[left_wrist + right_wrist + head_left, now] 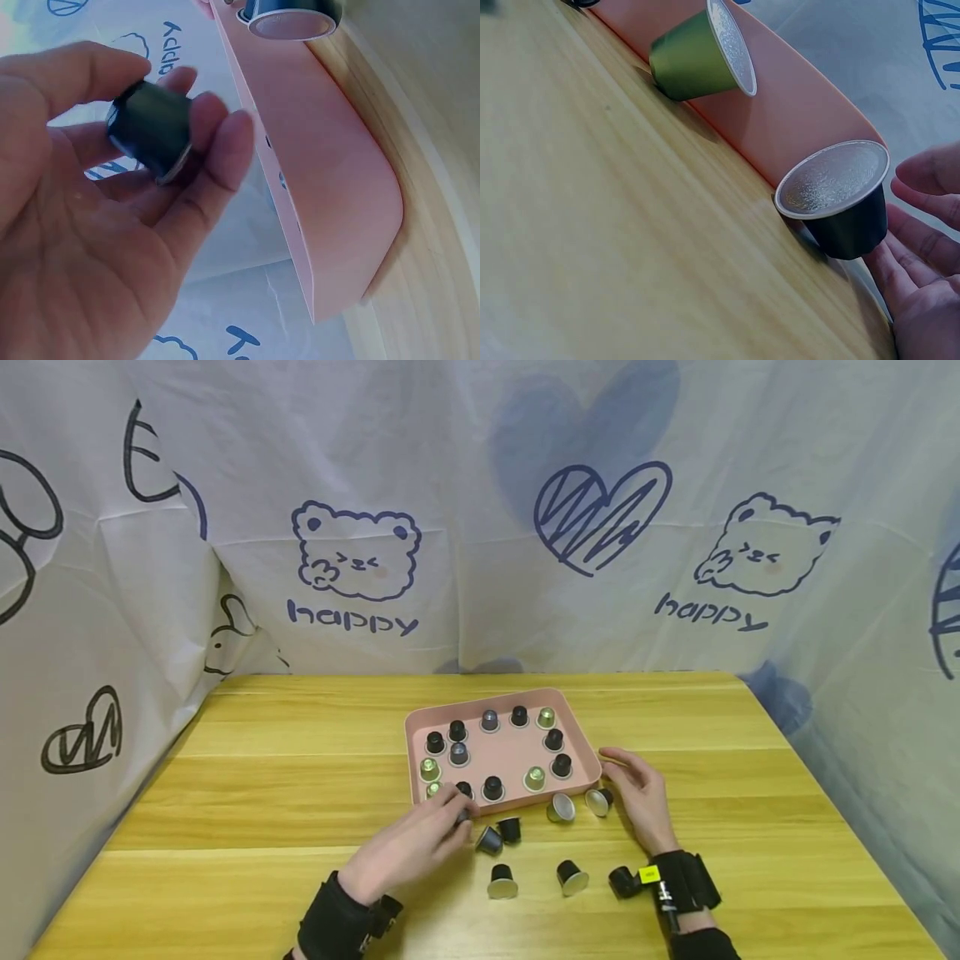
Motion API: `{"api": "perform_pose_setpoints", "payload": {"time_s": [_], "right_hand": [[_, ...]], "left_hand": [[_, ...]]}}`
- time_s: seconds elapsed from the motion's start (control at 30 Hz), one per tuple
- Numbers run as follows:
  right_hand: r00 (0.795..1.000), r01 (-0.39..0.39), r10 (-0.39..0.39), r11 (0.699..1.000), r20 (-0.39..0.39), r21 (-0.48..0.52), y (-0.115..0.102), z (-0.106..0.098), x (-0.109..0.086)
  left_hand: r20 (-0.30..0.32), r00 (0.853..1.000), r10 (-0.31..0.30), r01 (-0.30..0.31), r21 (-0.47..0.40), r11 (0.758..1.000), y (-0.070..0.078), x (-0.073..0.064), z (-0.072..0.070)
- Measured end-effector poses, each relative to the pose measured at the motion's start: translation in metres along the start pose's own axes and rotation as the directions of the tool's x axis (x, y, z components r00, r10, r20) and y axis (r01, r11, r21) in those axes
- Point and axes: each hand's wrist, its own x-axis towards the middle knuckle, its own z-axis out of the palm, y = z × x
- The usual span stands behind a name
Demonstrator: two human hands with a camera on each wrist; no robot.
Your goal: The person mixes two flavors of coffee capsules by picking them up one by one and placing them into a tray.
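Observation:
My left hand [420, 843] pinches a dark coffee capsule [150, 127] between thumb and fingers, at the front left edge of the pink tray [510, 745]. In the head view, the fingers partly cover that capsule. At the tray's front right corner is my right hand [641, 797], its fingers loosely bent and holding nothing. A black capsule [847, 221] lies tipped beside those fingers, its foil lid facing up. Next to it a green capsule [694, 64] lies on its side against the tray wall.
Inside the tray stand several capsules, black, green and blue-grey, lids down, mostly along its edges. In front of it on the wooden table [285, 777] are a dark blue capsule [490, 841] and several black ones, including one [502, 882] nearer me. A printed cloth [480, 527] hangs behind.

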Motion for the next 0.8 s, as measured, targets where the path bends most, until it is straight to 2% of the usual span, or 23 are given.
{"api": "perform_pose_setpoints", "payload": {"time_s": [0.13,0.2,0.47,0.7,0.8], "right_hand": [[1.000,0.003,-0.003,1.000,0.001,0.004,-0.001,0.000,0.000],[1.000,0.003,-0.003,1.000,0.000,0.009,-0.001,0.000,0.000],[1.000,-0.006,0.006,1.000,0.001,0.012,-0.002,0.001,0.000],[1.000,-0.015,0.015,1.000,0.000,0.014,-0.003,0.001,0.000],[1.000,-0.011,0.011,1.000,0.002,0.019,-0.003,0.000,0.001]], "left_hand": [[-0.082,0.995,0.062,-0.062,0.008,0.998,-0.007,0.006,0.000],[-0.117,0.991,0.070,-0.070,0.001,0.998,-0.012,0.010,-0.001],[-0.168,0.986,-0.008,-0.010,-0.109,0.994,-0.028,0.035,-0.004],[-0.170,0.983,-0.066,0.058,-0.051,0.997,-0.036,0.057,-0.005],[-0.161,0.983,-0.090,0.083,-0.053,0.995,-0.038,0.064,-0.005]]}}
